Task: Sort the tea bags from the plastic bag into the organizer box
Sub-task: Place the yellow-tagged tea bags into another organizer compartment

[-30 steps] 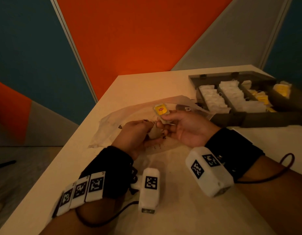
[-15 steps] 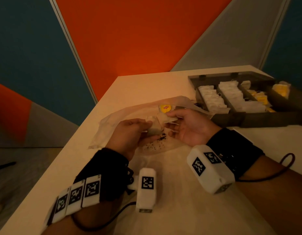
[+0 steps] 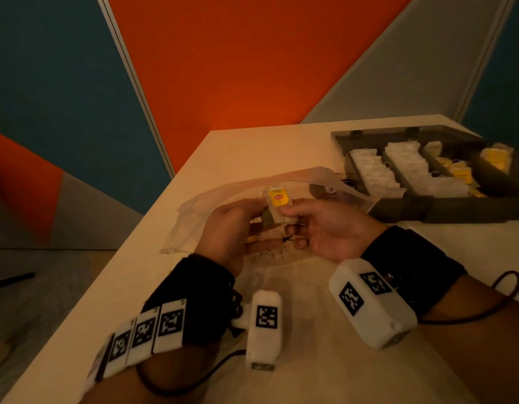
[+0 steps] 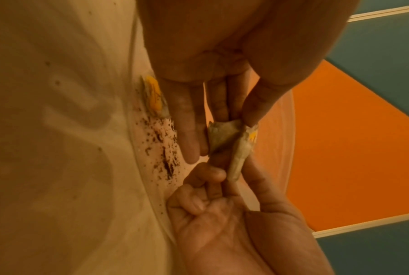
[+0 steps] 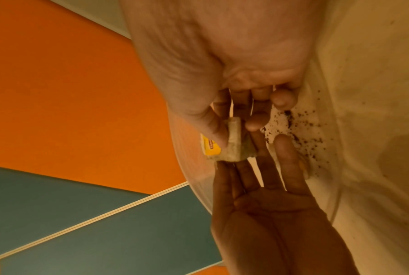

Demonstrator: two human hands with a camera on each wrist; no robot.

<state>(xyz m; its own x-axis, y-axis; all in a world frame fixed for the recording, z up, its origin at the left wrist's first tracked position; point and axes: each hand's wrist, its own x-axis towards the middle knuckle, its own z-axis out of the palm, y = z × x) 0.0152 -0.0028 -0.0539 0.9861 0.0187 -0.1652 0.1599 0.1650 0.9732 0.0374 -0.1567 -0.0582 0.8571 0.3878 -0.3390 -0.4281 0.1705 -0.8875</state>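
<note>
Both hands meet above the clear plastic bag [image 3: 211, 205] on the table. Between them is a pale tea bag [image 3: 278, 218] with a yellow tag [image 3: 278, 197] standing up on top. My left hand [image 3: 254, 217] pinches one end of it with thumb and fingers [image 4: 257, 104]. My right hand [image 3: 290, 221] pinches the other end, thumb [image 5: 206, 122] pressing by the tag [image 5: 210, 148]. The dark organizer box [image 3: 398, 208] stands open at the right, its lanes holding rows of white and yellow tea bags. Another yellow-tagged tea bag [image 4: 153, 96] lies on the plastic under my left hand.
Loose dark tea leaves [image 3: 270, 252] are scattered on the plastic beneath the hands. A dark sachet [image 3: 331, 193] lies in the bag near the box. The table's left edge [image 3: 130, 258] runs close to my left hand. Orange and teal wall panels stand behind.
The tea bag stays held between both hands. Its yellow tag dipped low half a second ago and now stands upright again, slightly higher. The hands have closed in on each other.
</note>
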